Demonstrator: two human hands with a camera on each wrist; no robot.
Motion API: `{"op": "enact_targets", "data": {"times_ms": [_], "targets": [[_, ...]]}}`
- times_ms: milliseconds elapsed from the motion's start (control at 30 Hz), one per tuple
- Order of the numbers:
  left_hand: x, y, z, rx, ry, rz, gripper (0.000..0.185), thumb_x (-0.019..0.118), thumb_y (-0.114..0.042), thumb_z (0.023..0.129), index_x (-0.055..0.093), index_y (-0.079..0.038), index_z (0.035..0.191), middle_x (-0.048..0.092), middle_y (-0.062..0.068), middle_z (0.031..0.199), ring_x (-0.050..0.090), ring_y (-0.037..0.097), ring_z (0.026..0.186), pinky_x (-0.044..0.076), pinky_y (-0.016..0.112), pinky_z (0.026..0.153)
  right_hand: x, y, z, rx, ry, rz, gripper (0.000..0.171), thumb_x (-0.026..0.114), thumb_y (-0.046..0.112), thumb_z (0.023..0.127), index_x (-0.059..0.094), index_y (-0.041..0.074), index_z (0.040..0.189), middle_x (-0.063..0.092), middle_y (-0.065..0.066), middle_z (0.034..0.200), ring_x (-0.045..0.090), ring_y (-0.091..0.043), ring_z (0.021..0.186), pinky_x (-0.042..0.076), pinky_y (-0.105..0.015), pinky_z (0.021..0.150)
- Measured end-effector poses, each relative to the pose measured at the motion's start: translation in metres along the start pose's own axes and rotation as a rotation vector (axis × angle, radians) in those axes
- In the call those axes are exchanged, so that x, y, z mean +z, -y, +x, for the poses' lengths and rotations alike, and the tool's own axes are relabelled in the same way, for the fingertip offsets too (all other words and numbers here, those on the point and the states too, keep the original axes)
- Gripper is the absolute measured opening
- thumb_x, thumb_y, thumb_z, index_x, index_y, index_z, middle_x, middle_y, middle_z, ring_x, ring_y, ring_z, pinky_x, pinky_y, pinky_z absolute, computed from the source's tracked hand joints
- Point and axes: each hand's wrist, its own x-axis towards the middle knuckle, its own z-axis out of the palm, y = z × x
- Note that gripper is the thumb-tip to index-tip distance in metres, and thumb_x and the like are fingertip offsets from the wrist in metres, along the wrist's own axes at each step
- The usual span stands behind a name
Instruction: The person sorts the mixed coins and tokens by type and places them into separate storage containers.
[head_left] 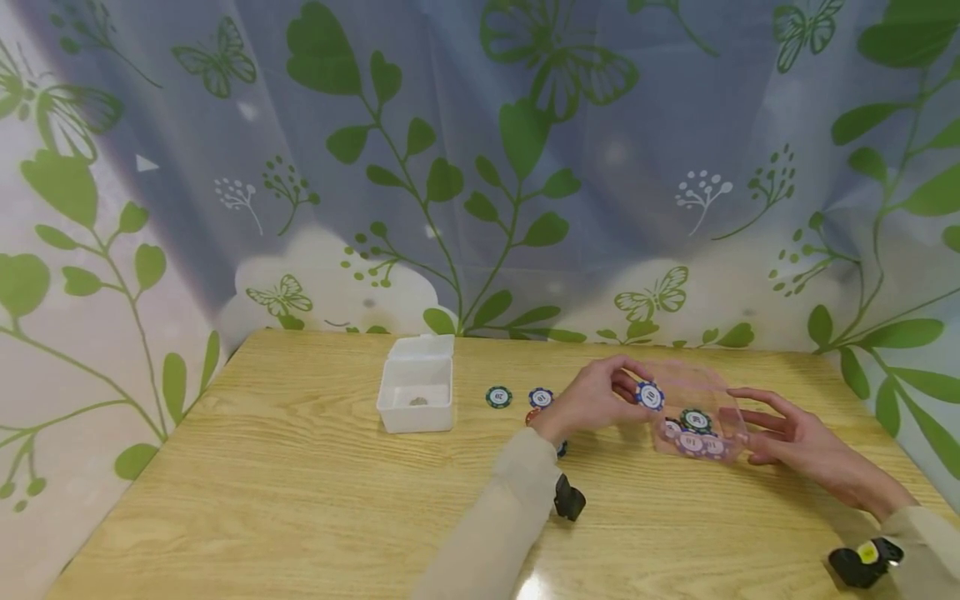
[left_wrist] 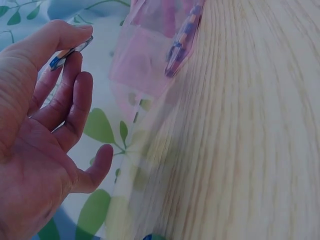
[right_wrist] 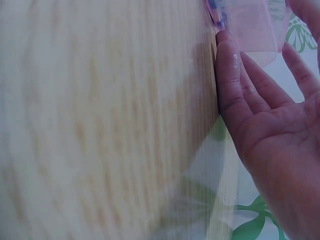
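Seen from above, a person in pale beige sleeves works at a light wooden table (head_left: 300, 500) backed by a curtain printed with green leaves and butterflies. Toward the right side of the table stands a clear pink-tinted plastic box (head_left: 697, 408), and several poker chips (head_left: 693, 433) lie inside it, white, purple and green. The left hand (head_left: 592, 400) hovers just beside the box on its left, with thumb and forefinger pinching a blue and white chip (head_left: 649, 395) at the rim of the box; the other fingers are loosely bent and hold nothing. The left wrist view shows that same chip (left_wrist: 70, 51) edge-on between the fingertips. The right hand (head_left: 787, 433) rests on its edge on the table at the right side of the box, palm facing it, fingers straight and relaxed against or very near the wall; whether they truly touch it is hard to tell. To the left of the left hand, two more chips lie flat on the wood, a green chip (head_left: 498, 397) and a blue chip (head_left: 541, 397) side by side. Further left sits a small white plastic tub (head_left: 417, 392) with its hinged lid open at the back.
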Motion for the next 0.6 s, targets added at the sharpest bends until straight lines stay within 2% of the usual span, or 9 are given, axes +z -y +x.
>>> {"op": "enact_targets", "data": {"times_ms": [433,600], "targets": [[0.013,0.001,0.008,0.002,0.027,-0.027,0.038,0.083,-0.006,0.084,0.066,-0.012,0.117,0.062,-0.006,0.093,0.062,0.002,0.083,0.054,0.017,0.077,-0.001,0.000,0.001,0.003,0.012,0.001,0.058,0.053,0.011,0.107,0.029,0.019,0.159,0.052,0.040,0.130,0.059,0.014,0.112,0.060,-0.031,0.080],[0.017,0.001,0.010,-0.017,0.034,-0.020,0.038,0.084,-0.005,0.083,0.066,-0.016,0.114,0.062,-0.007,0.093,0.062,0.002,0.083,0.053,0.017,0.077,-0.001,-0.001,0.001,-0.002,0.015,0.009,0.058,0.053,0.010,0.107,0.029,0.019,0.159,0.052,0.039,0.130,0.059,0.014,0.112,0.060,-0.031,0.081]]}}
